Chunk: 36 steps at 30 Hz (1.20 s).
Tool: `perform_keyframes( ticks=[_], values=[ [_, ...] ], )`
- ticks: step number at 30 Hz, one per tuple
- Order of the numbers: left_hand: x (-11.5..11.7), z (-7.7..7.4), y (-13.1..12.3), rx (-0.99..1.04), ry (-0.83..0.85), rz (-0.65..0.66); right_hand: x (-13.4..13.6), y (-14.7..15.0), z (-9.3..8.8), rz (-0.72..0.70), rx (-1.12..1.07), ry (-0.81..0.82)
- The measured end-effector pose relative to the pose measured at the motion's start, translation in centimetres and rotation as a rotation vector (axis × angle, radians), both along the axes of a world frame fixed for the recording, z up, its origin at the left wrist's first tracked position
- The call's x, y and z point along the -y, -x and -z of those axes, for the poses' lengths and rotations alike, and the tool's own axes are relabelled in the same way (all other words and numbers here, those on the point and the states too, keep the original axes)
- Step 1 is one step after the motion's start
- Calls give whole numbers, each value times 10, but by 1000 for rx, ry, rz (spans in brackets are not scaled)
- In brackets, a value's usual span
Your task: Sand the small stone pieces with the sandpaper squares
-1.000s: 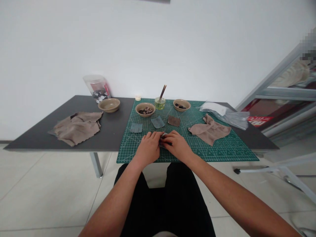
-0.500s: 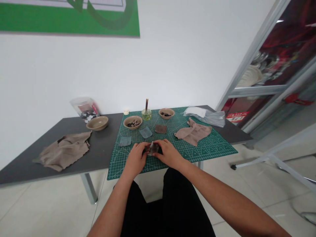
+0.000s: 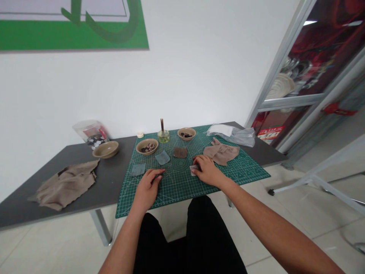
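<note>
Hands: we have drawn them apart since a moment ago.
Left hand (image 3: 146, 187): pinching dark scrap (image 3: 156, 178).
Right hand (image 3: 207, 171): flat, pressing pale scrap (image 3: 193, 169) onto mat (image 3: 176, 184).

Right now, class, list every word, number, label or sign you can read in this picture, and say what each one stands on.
No text here can be read for certain.
Wall banner: only parts of large green shapes show, no whole word.
Red sign at the right: white print, too blurred.
Label on the clear jar: too small.
Cutting mat: grid markings, any numbers too small.
</note>
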<state>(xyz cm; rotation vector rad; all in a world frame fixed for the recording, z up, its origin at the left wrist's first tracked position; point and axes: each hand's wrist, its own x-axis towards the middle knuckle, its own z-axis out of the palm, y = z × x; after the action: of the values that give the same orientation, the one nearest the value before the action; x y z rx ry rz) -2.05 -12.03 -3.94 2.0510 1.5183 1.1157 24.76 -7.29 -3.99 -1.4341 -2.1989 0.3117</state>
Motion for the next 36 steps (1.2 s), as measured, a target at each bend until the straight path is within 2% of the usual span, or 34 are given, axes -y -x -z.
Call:
perform_keyframes(
  ticks=[4,6,8,12,14,17,21,27,33,36],
  values=[
    [-1,2,-1,-5,1,-28,-17,-25,-2,101,-113,19],
    [-2,1,-2,-6,20,-64,-23,-28,-10,187,-156,1],
    [-3,-1,-2,-4,56,-104,-28,-20,-22,243,-142,-93],
    [-2,-5,-1,30,148,-160,-42,15,-34,153,133,-238],
    [-2,-6,0,54,173,-181,-52,33,-30,102,291,-225],
    [-2,-6,0,65,186,-183,-63,49,-17,130,413,-143],
    [-4,-7,-1,85,195,-211,-68,56,-8,143,391,-111],
    [-4,-8,-1,93,202,-214,-69,58,-10,160,349,-80],
    [-4,-9,0,86,191,-181,-70,62,-13,-49,334,-116],
    [-6,-9,-2,84,193,-164,-74,65,-16,-87,365,-118]
  ],
)
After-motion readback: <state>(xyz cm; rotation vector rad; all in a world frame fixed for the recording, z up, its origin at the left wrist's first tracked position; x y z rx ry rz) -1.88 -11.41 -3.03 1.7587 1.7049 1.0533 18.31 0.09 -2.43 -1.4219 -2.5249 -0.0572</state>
